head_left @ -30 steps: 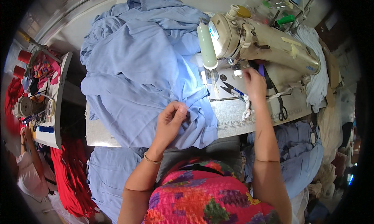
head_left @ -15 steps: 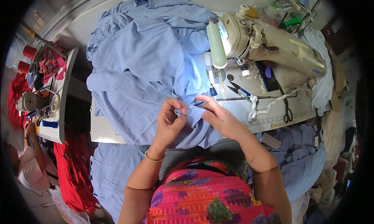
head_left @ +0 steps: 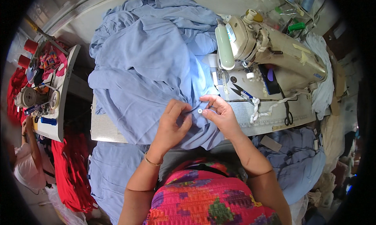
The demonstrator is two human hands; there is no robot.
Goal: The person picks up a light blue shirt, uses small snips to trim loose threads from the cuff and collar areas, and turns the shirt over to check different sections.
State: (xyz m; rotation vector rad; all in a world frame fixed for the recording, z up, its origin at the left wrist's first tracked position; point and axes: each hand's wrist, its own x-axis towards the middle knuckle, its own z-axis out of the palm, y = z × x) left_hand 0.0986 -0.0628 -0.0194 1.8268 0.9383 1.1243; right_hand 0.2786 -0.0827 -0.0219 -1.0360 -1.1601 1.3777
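Note:
A large heap of light blue fabric (head_left: 145,64) spreads over the sewing table and hangs off its near edge. My left hand (head_left: 172,121) is curled at the fabric's front part, its fingertips partly hidden in the folds. Just to the right, my right hand (head_left: 221,115) pinches the same cloth, index finger and thumb bent toward each other. A small round white button (head_left: 199,111) lies against the cloth at my right thumb tip. I cannot tell whether it is attached.
Right of the fabric stands a beige sewing machine (head_left: 274,45) with a pale green lamp (head_left: 225,48). Thread snips (head_left: 242,92), a white twisted cord (head_left: 256,112), black scissors (head_left: 288,117) and a phone (head_left: 270,82) lie near it. Another person (head_left: 29,162) works at a table on the left.
The white button has shifted a little right and down, now at my right thumb. My right fingers have drawn in closer on the cloth, and my left hand has moved slightly right.

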